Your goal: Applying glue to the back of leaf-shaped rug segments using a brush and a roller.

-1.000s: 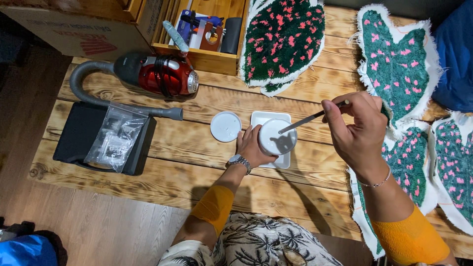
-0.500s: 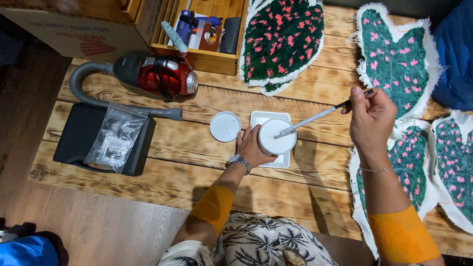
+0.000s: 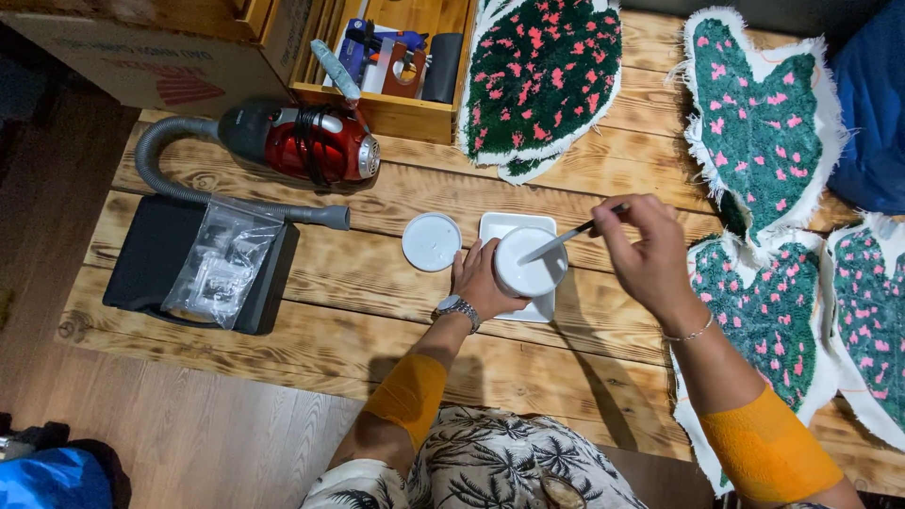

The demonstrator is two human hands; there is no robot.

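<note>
White tub: left hand fingers grip it over tray.
Stick: right hand fingers pinch it; hand now lower, tip back in tub.

Bare tabletop below both grips, free pass toward the body. Left of left grip: round white lid just beside, vacuum nozzle beyond. Right of right grip: tufted rug pieces close. Above: wooden crate.
</note>
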